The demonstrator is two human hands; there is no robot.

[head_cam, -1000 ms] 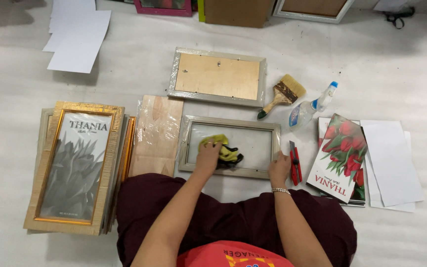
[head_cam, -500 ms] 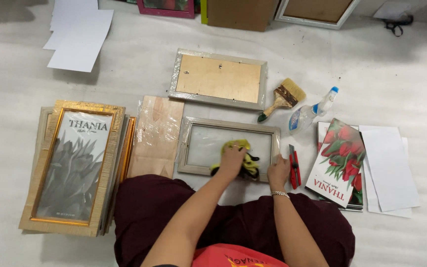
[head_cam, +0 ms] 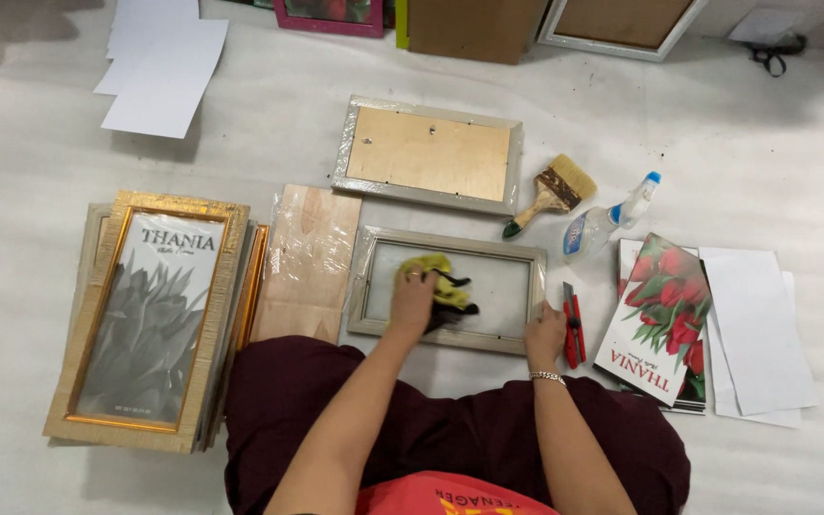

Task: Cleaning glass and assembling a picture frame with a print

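The person sits on the white floor covering (head_cam: 240,133), dark maroon trousers (head_cam: 450,429) nearest the camera. The left hand (head_cam: 414,300) presses flat, fingers closed down on a crumpled yellow-and-black cloth (head_cam: 445,286), which lies on the glass of a pale rectangular picture frame (head_cam: 450,246) just in front of the knees. The right hand (head_cam: 544,336), a bracelet at its wrist, grips that frame's near right corner with fingers curled over the edge.

Just right of the right hand lies a red utility knife (head_cam: 573,326), and beyond it a stack of prints topped by a red tulip picture (head_cam: 665,319) (white sheets (head_cam: 751,329) lie beside and under it). Left of the frame rests a bare plywood backing board (head_cam: 309,262) in clear wrap, then a stack of gold ornate frames (head_cam: 150,319).

Farther off lie a second pale frame turned back-side up (head_cam: 428,153), a wide wooden-handled paintbrush (head_cam: 550,194) and a clear spray bottle with a blue nozzle (head_cam: 610,217). Loose white paper (head_cam: 159,67) sits at the far left.
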